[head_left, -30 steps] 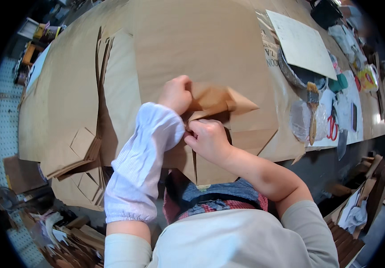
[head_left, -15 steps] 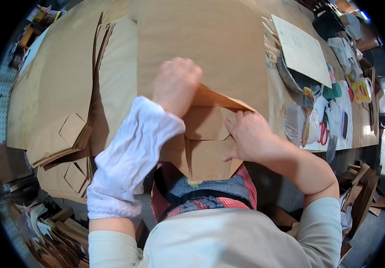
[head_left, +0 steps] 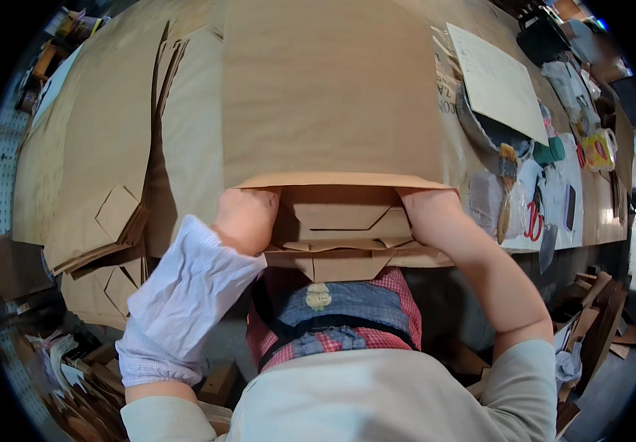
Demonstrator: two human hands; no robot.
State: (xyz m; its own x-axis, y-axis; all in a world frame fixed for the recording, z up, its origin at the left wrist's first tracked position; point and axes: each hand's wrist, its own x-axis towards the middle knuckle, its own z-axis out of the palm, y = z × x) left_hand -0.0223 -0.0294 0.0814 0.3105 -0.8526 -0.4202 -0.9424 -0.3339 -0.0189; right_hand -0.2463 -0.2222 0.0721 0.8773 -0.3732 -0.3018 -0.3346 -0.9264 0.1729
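Observation:
A large brown paper bag (head_left: 329,110) lies flat on the table in front of me, its near end gaping toward my body. My left hand (head_left: 247,215) reaches into the left side of this opening, and its fingers are hidden under the upper paper layer. Into the right side goes my right hand (head_left: 431,211), its fingers covered in the same way. Between the two hands I see creased inner folds with slanted corners. A folded paper flap (head_left: 344,266) sticks out at the table's near edge. A loose white sleeve cover (head_left: 193,298) is on my left forearm.
At left lies a stack of folded brown paper bags (head_left: 104,155). On the right are a basin (head_left: 473,121) under a pale board (head_left: 496,81), a brush (head_left: 507,173), red-handled scissors (head_left: 534,217) and a scraper-like blade (head_left: 547,247). Paper scraps (head_left: 591,324) are heaped below.
The raised upper flap has come down into a wide, level opening. My left hand has moved down and left, my right hand slightly right, and both have gone inside the bag's end.

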